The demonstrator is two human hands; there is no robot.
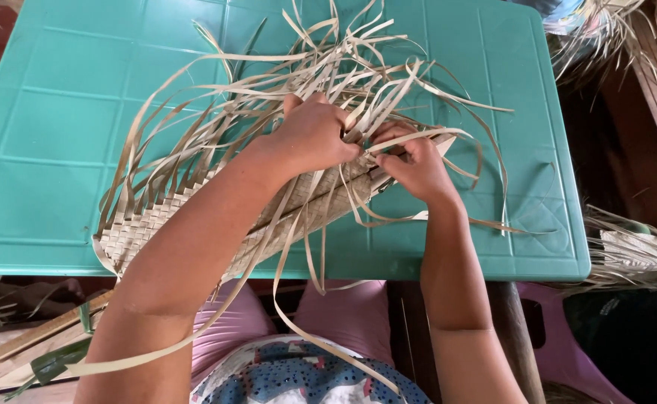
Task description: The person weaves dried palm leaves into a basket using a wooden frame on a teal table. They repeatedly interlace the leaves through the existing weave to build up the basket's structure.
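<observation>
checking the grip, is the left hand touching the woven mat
Touching: the head view shows the left hand pressed onto the woven mat, fingers among its strips.

Support surface: a teal plastic table (59, 135) with moulded rectangular panels. Lying directly on it is a partly woven palm-leaf mat (156, 217), its loose pale strips (358, 60) fanning across the tabletop.

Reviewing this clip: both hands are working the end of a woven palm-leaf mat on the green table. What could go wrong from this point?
The left hand and right hand pinch thin dry strips; one might crease or snap under a hard pull. Many loose strips cross above the hands, so a wrong one could be picked. The woven mat overhangs the table edge, so it may slide toward the lap.
</observation>
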